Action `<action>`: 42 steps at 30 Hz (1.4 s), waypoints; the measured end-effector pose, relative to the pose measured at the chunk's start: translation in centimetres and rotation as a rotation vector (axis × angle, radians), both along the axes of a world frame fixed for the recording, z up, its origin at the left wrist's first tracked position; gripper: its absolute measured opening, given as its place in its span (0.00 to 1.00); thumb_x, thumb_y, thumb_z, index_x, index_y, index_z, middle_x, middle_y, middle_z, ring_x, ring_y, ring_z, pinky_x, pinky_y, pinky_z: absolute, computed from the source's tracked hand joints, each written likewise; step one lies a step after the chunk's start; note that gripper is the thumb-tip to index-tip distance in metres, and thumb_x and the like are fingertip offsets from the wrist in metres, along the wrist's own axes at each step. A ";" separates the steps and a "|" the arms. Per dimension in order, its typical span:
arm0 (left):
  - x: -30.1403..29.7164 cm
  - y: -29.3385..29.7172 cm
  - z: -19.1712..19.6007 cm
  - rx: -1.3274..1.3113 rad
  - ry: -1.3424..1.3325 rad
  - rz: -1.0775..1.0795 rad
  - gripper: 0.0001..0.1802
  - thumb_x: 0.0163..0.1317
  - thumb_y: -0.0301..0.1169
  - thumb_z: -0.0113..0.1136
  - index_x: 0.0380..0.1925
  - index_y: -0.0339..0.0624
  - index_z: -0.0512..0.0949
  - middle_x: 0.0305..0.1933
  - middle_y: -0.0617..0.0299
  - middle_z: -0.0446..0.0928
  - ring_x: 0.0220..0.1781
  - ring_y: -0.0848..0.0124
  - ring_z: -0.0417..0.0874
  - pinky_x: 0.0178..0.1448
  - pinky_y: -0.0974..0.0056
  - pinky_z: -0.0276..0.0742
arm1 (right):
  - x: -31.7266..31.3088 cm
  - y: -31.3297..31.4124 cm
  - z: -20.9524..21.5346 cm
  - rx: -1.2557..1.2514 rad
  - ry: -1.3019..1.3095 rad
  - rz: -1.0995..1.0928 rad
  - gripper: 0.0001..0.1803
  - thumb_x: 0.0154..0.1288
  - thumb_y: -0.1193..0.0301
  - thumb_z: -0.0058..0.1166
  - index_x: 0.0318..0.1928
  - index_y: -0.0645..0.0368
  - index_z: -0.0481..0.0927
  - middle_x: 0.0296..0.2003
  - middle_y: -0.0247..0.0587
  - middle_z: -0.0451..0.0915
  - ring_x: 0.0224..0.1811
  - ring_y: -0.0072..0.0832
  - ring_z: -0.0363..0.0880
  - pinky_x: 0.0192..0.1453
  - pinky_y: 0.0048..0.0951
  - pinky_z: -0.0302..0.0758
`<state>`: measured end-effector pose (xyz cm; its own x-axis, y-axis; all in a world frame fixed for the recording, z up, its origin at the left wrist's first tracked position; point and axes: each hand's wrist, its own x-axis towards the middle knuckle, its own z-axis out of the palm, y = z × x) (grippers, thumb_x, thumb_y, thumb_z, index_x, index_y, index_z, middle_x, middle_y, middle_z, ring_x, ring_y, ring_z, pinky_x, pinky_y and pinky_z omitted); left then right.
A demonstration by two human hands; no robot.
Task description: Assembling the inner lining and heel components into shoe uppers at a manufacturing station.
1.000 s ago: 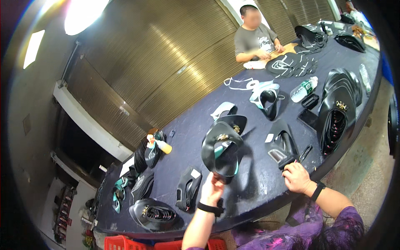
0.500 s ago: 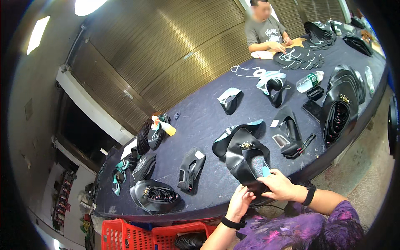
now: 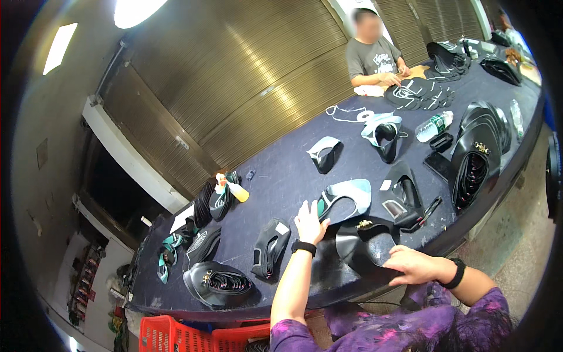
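My left hand (image 3: 309, 224) reaches over the table with its fingers stretched apart, at the left end of a black shoe upper with pale blue lining (image 3: 359, 192). Whether the fingertips pinch that end is hard to see. Nearer to me, my right hand (image 3: 415, 265) is closed at the right edge of a glossy black shoe upper with a gold ornament (image 3: 355, 245). This upper stands with its opening toward my right hand, just in front of the blue-lined one.
A black upper (image 3: 271, 243) lies left of my left arm; another (image 3: 404, 190) lies right of the blue-lined piece. Nested uppers (image 3: 202, 288) and a taller stack (image 3: 469, 149) flank these. A bottle (image 3: 434, 126) lies farther back. Red crates (image 3: 176, 335) stand below the table edge. A co-worker (image 3: 378, 61) sits opposite.
My left hand has let go of the gold-ornamented upper and moved up and left to the blue-lined one, which now shows more lining. My right hand has moved right with the ornamented upper.
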<state>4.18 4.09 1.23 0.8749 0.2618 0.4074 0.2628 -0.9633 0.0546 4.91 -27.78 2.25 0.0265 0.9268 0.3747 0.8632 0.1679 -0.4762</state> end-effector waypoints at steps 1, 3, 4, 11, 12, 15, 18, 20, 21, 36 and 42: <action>0.5 0.9 -0.4 0.002 0.004 0.041 0.40 0.43 0.44 0.63 0.57 0.48 0.58 0.59 0.49 0.58 0.61 0.53 0.56 0.59 0.49 0.53 | 0.0 -0.4 0.6 0.005 -0.008 0.002 0.22 0.45 0.64 0.59 0.40 0.62 0.71 0.28 0.43 0.73 0.36 0.37 0.71 0.52 0.34 0.61; 1.7 2.0 -1.1 0.049 0.105 -0.062 0.35 0.44 0.46 0.61 0.53 0.50 0.63 0.57 0.53 0.61 0.59 0.54 0.58 0.58 0.50 0.55 | 0.1 -2.1 1.4 0.125 0.060 0.031 0.21 0.46 0.65 0.59 0.40 0.63 0.71 0.26 0.44 0.72 0.35 0.37 0.70 0.52 0.35 0.61; 1.6 2.1 -1.4 0.010 0.155 -0.093 0.31 0.44 0.48 0.59 0.49 0.50 0.67 0.55 0.55 0.63 0.60 0.55 0.57 0.58 0.49 0.53 | 0.0 -3.0 1.8 0.104 0.047 0.024 0.19 0.46 0.67 0.59 0.39 0.62 0.71 0.27 0.42 0.71 0.35 0.36 0.70 0.53 0.34 0.60; 0.9 2.4 -1.6 0.037 0.373 -0.296 0.22 0.45 0.48 0.59 0.38 0.47 0.76 0.47 0.54 0.71 0.56 0.57 0.64 0.53 0.51 0.62 | -0.7 -8.0 4.7 0.062 0.038 0.018 0.17 0.47 0.69 0.58 0.39 0.59 0.72 0.27 0.38 0.69 0.34 0.32 0.69 0.55 0.36 0.58; 1.1 2.6 -1.2 -0.116 0.320 -0.269 0.21 0.46 0.45 0.59 0.36 0.44 0.76 0.41 0.52 0.73 0.49 0.58 0.69 0.50 0.54 0.65 | -0.9 -8.3 4.7 0.075 0.037 0.000 0.16 0.47 0.69 0.59 0.38 0.59 0.72 0.27 0.37 0.70 0.34 0.31 0.70 0.54 0.36 0.59; 1.1 2.0 0.4 -0.494 -0.061 -0.227 0.13 0.52 0.36 0.55 0.28 0.35 0.73 0.25 0.53 0.74 0.33 0.67 0.77 0.36 0.63 0.70 | -1.0 -8.7 5.4 0.165 0.016 -0.067 0.15 0.46 0.69 0.59 0.36 0.58 0.73 0.29 0.35 0.72 0.35 0.29 0.71 0.54 0.37 0.59; 2.5 1.4 2.0 -1.338 -0.108 -0.148 0.17 0.61 0.41 0.46 0.38 0.37 0.68 0.37 0.61 0.73 0.39 0.68 0.75 0.45 0.60 0.72 | -0.7 -9.2 6.0 0.210 -0.024 -0.189 0.14 0.45 0.69 0.60 0.35 0.58 0.74 0.30 0.34 0.73 0.35 0.28 0.72 0.54 0.36 0.59; 3.6 1.2 1.3 -1.825 -0.285 -0.192 0.17 0.62 0.43 0.43 0.39 0.40 0.67 0.39 0.59 0.72 0.39 0.61 0.75 0.47 0.51 0.72 | -0.7 -9.1 6.1 0.228 -0.032 -0.219 0.14 0.45 0.70 0.60 0.35 0.57 0.74 0.29 0.33 0.73 0.35 0.28 0.72 0.55 0.36 0.59; 3.5 0.7 1.2 -2.040 -0.381 -0.187 0.17 0.62 0.43 0.43 0.38 0.40 0.67 0.38 0.57 0.72 0.39 0.58 0.75 0.47 0.48 0.72 | -1.0 -9.0 6.2 0.247 -0.044 -0.245 0.14 0.45 0.70 0.60 0.35 0.57 0.74 0.29 0.33 0.73 0.35 0.28 0.72 0.55 0.36 0.59; -10.6 2.3 1.1 -1.181 -0.730 0.028 0.14 0.52 0.28 0.55 0.40 0.40 0.70 0.37 0.63 0.71 0.39 0.73 0.70 0.45 0.68 0.66 | -0.3 -2.6 6.8 0.371 -0.340 -0.178 0.11 0.43 0.74 0.54 0.31 0.57 0.72 0.26 0.32 0.70 0.32 0.27 0.71 0.52 0.37 0.63; -21.7 6.7 -1.6 -0.454 -0.669 0.306 0.07 0.53 0.23 0.49 0.33 0.34 0.71 0.34 0.58 0.72 0.38 0.70 0.72 0.46 0.68 0.67 | -0.9 0.4 2.9 0.272 -0.424 -0.109 0.09 0.45 0.73 0.45 0.31 0.57 0.71 0.24 0.32 0.69 0.32 0.27 0.70 0.54 0.37 0.61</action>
